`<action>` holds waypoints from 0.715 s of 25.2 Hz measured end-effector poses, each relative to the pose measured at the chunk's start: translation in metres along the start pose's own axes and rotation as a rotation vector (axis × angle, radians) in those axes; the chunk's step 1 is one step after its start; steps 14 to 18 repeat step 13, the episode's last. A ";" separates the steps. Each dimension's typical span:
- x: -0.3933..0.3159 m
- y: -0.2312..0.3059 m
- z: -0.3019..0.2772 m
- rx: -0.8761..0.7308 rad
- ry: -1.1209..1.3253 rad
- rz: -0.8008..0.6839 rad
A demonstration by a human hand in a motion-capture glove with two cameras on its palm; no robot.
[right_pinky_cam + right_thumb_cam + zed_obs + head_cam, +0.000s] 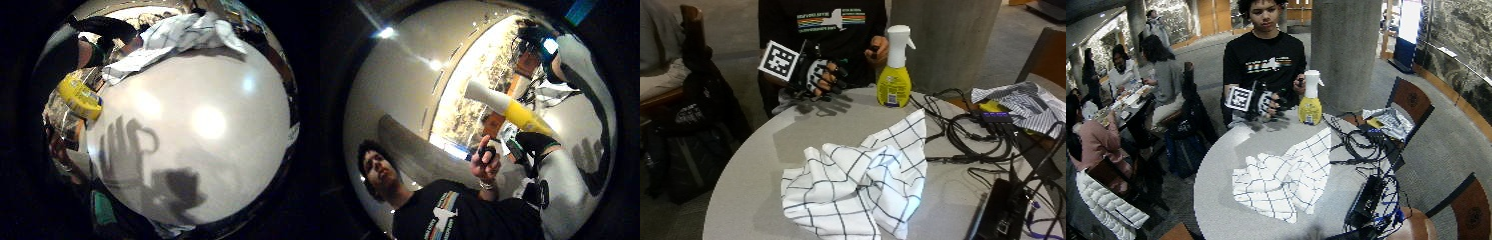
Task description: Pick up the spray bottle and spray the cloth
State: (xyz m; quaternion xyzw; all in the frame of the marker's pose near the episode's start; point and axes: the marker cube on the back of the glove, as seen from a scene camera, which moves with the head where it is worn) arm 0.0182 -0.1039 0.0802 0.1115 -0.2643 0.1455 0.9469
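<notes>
Gloved right hand (pixel 818 77) raised above tabletop (pixel 773 165), fingers (pixel 830 80) loosely curled, holding nothing — spray bottle (pixel 894 75) untouched beside it, checked cloth (pixel 859 185) unsprayed — everything left.

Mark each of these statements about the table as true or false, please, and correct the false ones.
1. The spray bottle stands upright on the table. True.
2. The gloved right hand grips the bottle. False: it hovers beside the bottle, holding nothing.
3. The checked cloth lies crumpled on the table. True.
4. The bottle stands on the cloth. False: it stands on bare table, apart from the cloth.
</notes>
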 end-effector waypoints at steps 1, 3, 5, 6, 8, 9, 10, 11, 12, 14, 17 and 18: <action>0.005 0.008 -0.010 0.019 0.048 -0.016; 0.013 0.028 -0.028 0.010 0.140 -0.027; 0.018 0.045 -0.040 -0.012 0.223 -0.026; 0.020 0.050 -0.043 -0.012 0.260 -0.030; 0.023 0.053 -0.044 0.004 0.313 -0.056; 0.025 0.052 -0.043 0.012 0.326 -0.075; 0.026 0.051 -0.042 0.018 0.330 -0.094; 0.026 0.049 -0.041 0.025 0.326 -0.111; 0.026 0.047 -0.040 0.031 0.320 -0.124; 0.026 0.046 -0.040 0.036 0.316 -0.130; 0.026 0.046 -0.040 0.036 0.316 -0.130; 0.026 0.046 -0.040 0.036 0.316 -0.130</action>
